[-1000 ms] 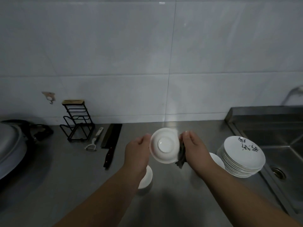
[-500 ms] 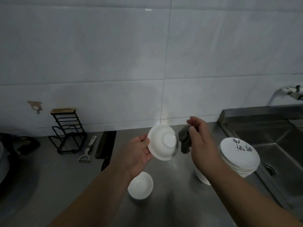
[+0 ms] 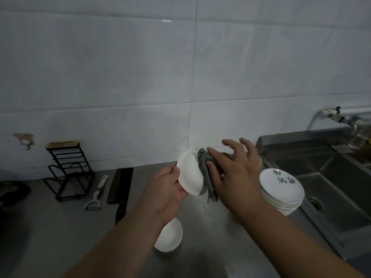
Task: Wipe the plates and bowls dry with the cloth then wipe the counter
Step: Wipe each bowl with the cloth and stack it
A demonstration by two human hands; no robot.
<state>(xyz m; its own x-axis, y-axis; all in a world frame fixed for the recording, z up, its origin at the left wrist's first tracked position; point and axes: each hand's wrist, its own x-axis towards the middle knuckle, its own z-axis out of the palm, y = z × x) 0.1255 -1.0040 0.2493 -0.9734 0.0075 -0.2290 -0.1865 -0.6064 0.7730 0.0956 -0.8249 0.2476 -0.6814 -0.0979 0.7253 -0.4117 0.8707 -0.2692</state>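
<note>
My left hand (image 3: pixel 167 189) grips a small white bowl (image 3: pixel 189 173) by its rim and holds it tilted above the steel counter (image 3: pixel 60 237). A grey cloth (image 3: pixel 206 175) lies against the bowl's right side, and my right hand (image 3: pixel 234 171) presses it there with thumb and palm, the other fingers spread out straight. A second white bowl (image 3: pixel 169 235) sits upright on the counter below my left wrist. To the right, next to the sink, stands a stack of white plates (image 3: pixel 281 190) with a dark pattern on top.
The steel sink (image 3: pixel 331 187) with a tap (image 3: pixel 329 114) fills the right side. At the left stand a black wire rack (image 3: pixel 67 169), a white peeler (image 3: pixel 96 194) and a dark knife (image 3: pixel 121 191). Dark cookware sits at the far left edge.
My right hand has brought the cloth from beside the bowl onto it and spread its fingers. The bowl has turned in my left hand, and the view has tilted upward.
</note>
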